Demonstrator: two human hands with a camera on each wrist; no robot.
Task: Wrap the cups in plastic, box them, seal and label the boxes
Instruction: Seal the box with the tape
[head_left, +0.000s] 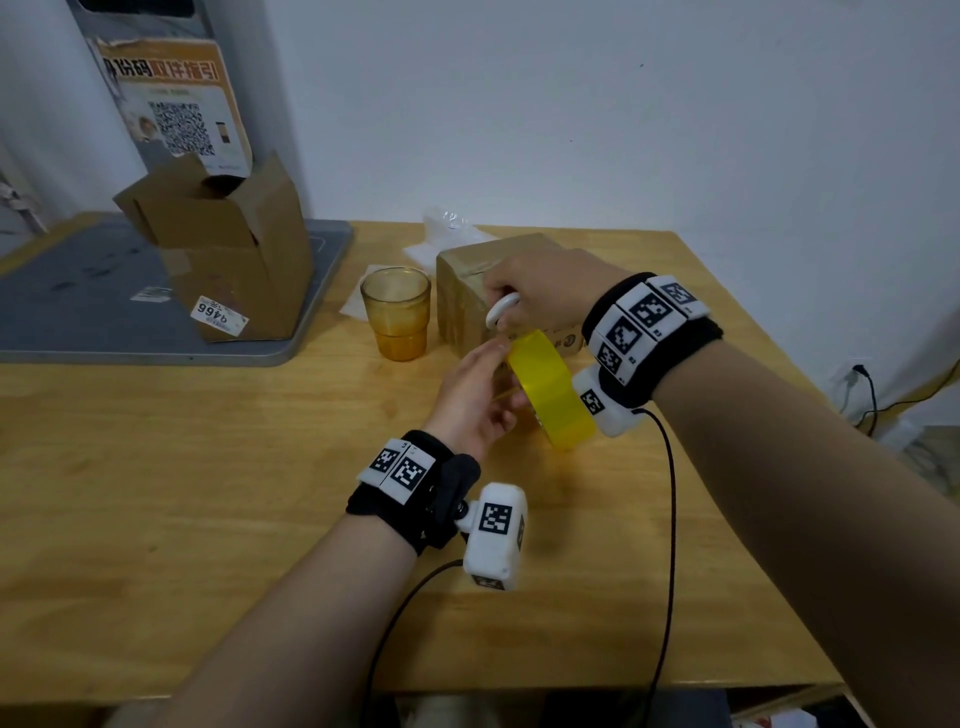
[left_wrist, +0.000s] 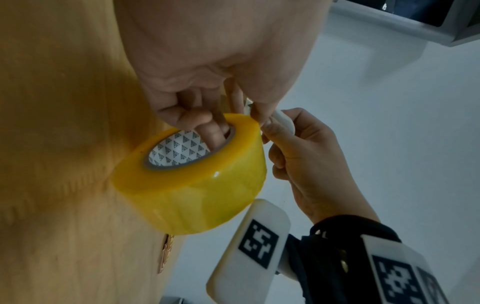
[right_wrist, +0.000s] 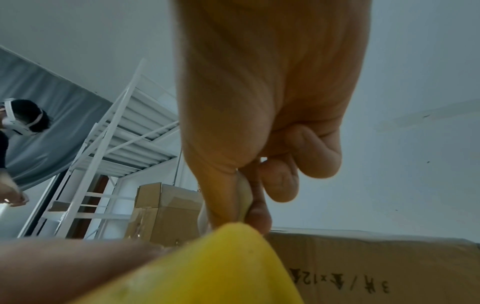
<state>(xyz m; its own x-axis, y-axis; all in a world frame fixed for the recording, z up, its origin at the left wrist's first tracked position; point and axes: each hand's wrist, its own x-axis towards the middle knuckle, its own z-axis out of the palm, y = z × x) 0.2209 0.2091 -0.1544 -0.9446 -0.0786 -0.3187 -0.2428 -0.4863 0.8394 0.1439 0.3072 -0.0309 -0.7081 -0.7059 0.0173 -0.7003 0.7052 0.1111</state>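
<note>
Both hands meet beside the closed box (head_left: 470, 291) on the desk (head_left: 208, 467): left hand (head_left: 475, 400) fingers hook inside the yellow tape roll (head_left: 550, 389); right hand (head_left: 540, 291) fingers curl around a white scissors handle (head_left: 501, 310). One amber cup (head_left: 397, 312) stands just left.

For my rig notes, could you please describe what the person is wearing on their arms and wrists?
Both forearms are bare, without sleeves. Each wrist carries a black band set with white tiles printed with black square codes, plus a white camera block bearing the same codes. A black cable trails from each.
</note>
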